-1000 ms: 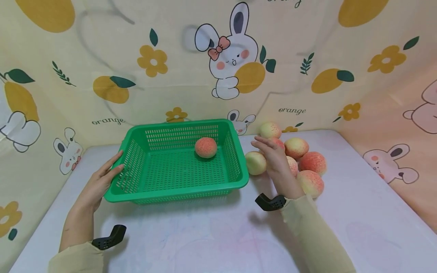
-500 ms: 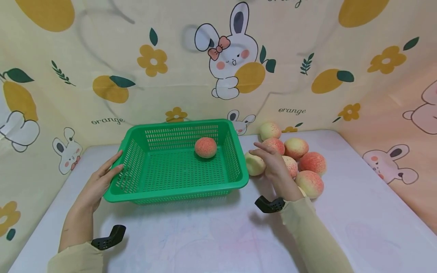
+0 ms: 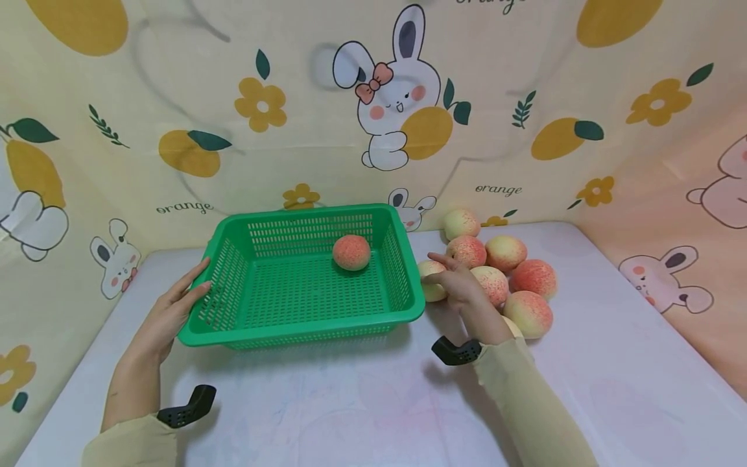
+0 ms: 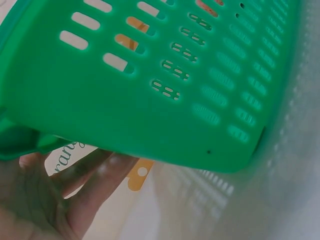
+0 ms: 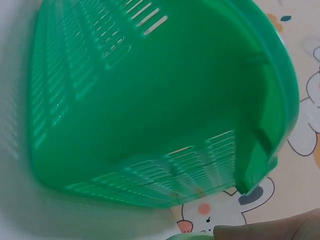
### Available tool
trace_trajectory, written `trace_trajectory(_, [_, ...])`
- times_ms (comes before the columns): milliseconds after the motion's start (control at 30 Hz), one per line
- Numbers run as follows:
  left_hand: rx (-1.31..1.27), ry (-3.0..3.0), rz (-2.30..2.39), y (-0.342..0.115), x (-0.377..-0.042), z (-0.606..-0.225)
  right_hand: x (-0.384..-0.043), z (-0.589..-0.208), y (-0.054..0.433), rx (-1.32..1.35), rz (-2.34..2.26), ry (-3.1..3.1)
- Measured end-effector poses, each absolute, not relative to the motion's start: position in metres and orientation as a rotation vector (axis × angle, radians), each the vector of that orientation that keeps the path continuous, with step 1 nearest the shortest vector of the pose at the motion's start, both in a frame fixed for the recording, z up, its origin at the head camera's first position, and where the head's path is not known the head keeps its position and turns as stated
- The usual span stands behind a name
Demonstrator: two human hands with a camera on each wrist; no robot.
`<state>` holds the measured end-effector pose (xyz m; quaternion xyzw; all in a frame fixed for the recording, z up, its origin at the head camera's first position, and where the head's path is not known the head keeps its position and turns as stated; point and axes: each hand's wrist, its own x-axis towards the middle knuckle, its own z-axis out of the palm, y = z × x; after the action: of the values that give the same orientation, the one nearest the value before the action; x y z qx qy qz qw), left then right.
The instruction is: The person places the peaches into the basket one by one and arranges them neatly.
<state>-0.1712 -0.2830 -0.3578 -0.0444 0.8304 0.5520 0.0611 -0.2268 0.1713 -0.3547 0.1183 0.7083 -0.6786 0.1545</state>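
Note:
A green plastic basket (image 3: 315, 327) with slotted walls stands on the table, with one reddish peach (image 3: 352, 252) inside. My left hand (image 3: 166, 318) holds its left rim; in the left wrist view, fingers (image 4: 97, 182) reach past the basket's lower edge. By the basket's right wall lies a pale yellow peach (image 3: 432, 289). My right hand (image 3: 467, 295) grips this peach, fingers on its far side and thumb on the near side. In the right wrist view only the thumb (image 5: 270, 231) and a sliver of the peach (image 5: 192, 236) show at the bottom.
To the right of my right hand several peaches lie in a cluster, among them a red peach (image 3: 533, 279) and a yellow-pink peach (image 3: 528, 314). A patterned cloth (image 3: 327, 162) rises behind the white table (image 3: 350, 402).
My right hand has moved down and slightly left onto the pale peach, and its fingers have closed around it. The peach has shifted a little left. Left hand and basket have stayed put.

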Motion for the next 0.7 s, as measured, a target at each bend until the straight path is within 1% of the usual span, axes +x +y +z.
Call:
trace_trajectory(400, [-0.153, 2.543, 1.612, -0.282, -0.172, -0.358, -0.225, -0.348, 0.171, 0.443, -2.075, 1.920])
trace_trajectory(700, [-0.133, 2.551, 1.596, -0.281, -0.171, -0.357, -0.222, -0.337, 0.175, 0.441, -2.200, 1.902])
